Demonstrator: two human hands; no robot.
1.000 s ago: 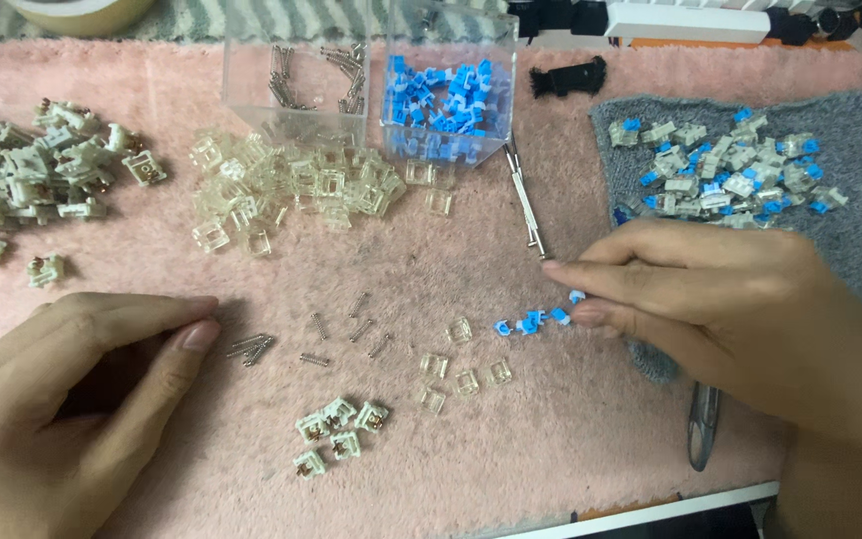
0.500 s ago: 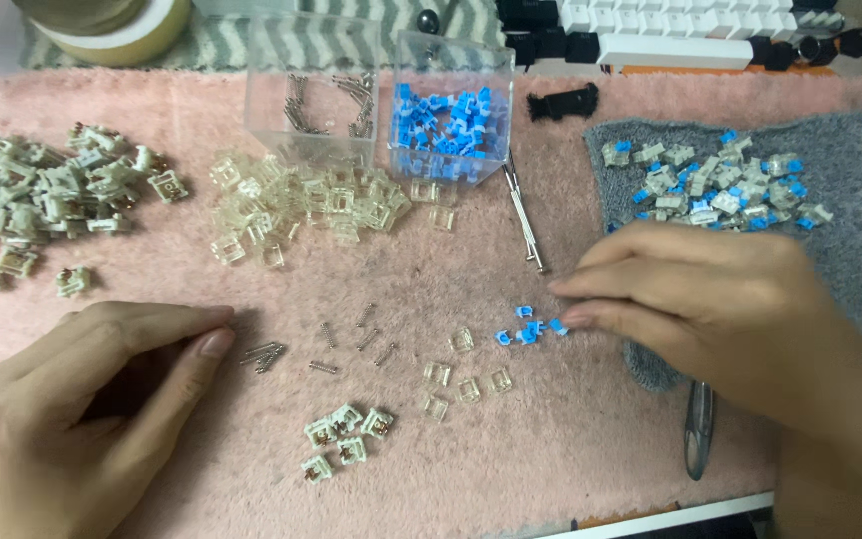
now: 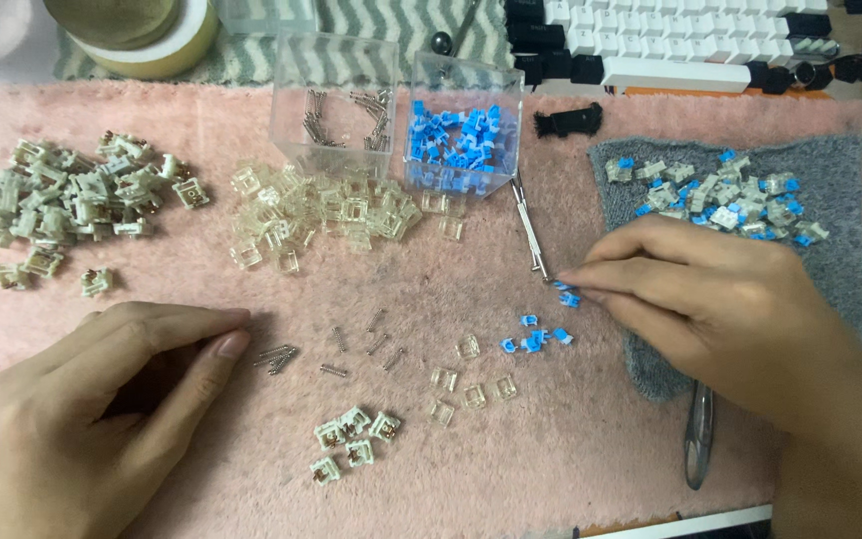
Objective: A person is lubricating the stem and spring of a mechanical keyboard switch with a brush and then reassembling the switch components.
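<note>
My right hand (image 3: 710,309) reaches left over the pink mat (image 3: 591,459), its fingertips pinched on a small blue switch stem (image 3: 568,294) beside the tip of the metal tweezers (image 3: 529,225). Just below lies a little cluster of loose blue stems (image 3: 533,339). My left hand (image 3: 92,399) rests curled on the mat at the lower left, fingers together, nothing visible in it, its fingertips near a few small metal springs (image 3: 279,356). Clear housing tops (image 3: 466,384) and cream bottom housings (image 3: 351,439) lie in between.
Two clear boxes stand at the back, one with springs (image 3: 336,110), one with blue stems (image 3: 461,140). Piles of cream housings (image 3: 72,200) and clear tops (image 3: 321,215) lie left. Assembled switches (image 3: 720,195) sit on a grey cloth (image 3: 850,269). A keyboard (image 3: 690,40) and tape roll (image 3: 142,40) lie behind.
My right hand's fingertips have shifted up from the loose blue stems toward the tweezers' tip, with a stem pinched. The left hand stays put. The camera has tilted, showing more of the back.
</note>
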